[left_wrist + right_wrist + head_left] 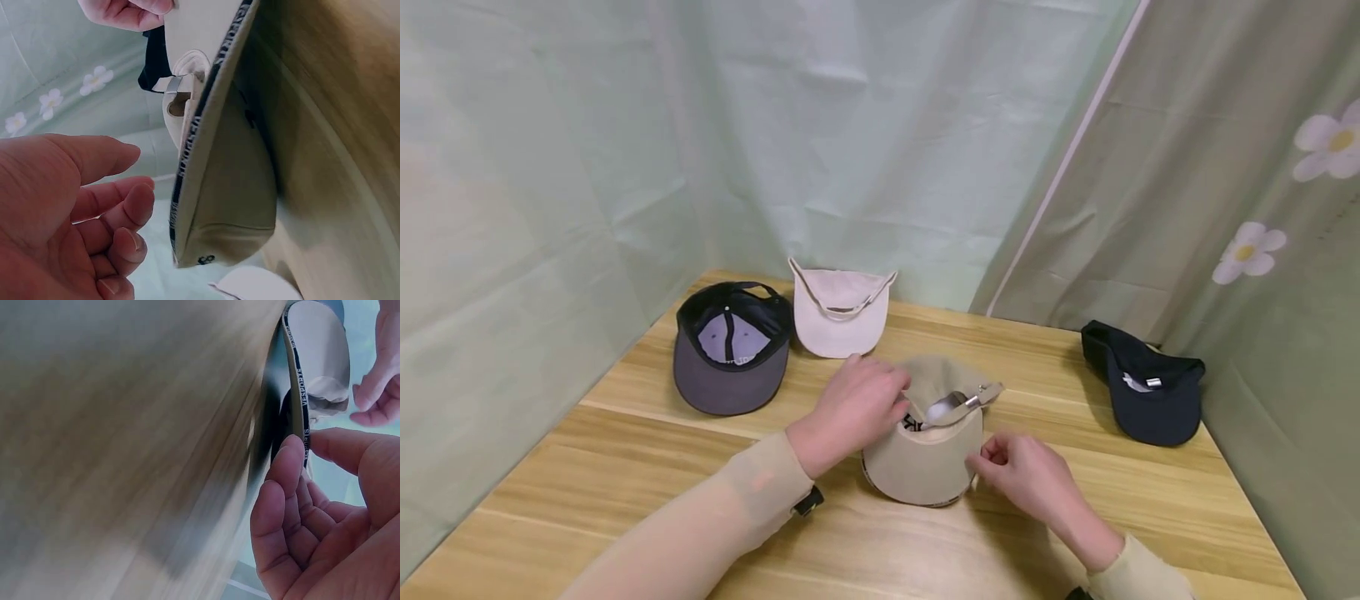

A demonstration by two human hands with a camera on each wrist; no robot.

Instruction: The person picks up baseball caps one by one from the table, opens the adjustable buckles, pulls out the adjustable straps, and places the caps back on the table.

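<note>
A beige cap (922, 468) lies upside down on the wooden table, its brim toward me and its back strap (953, 414) with a metal buckle facing up. Lettering runs along the dark brim edge (199, 125) in the left wrist view. My right hand (1032, 477) pinches the right side of the brim between thumb and fingers, as the right wrist view shows. Over the cap's left side hovers my left hand (856, 404). Its fingers (137, 203) are loosely bent, hold nothing and stand apart from the cap in the left wrist view.
At the back left sit a black cap with a grey brim (721, 390) and a pale cap (838, 333), both with openings up. A navy cap (1157, 408) lies near the table's right edge. Curtains (880, 150) hang behind and beside the table (647, 475).
</note>
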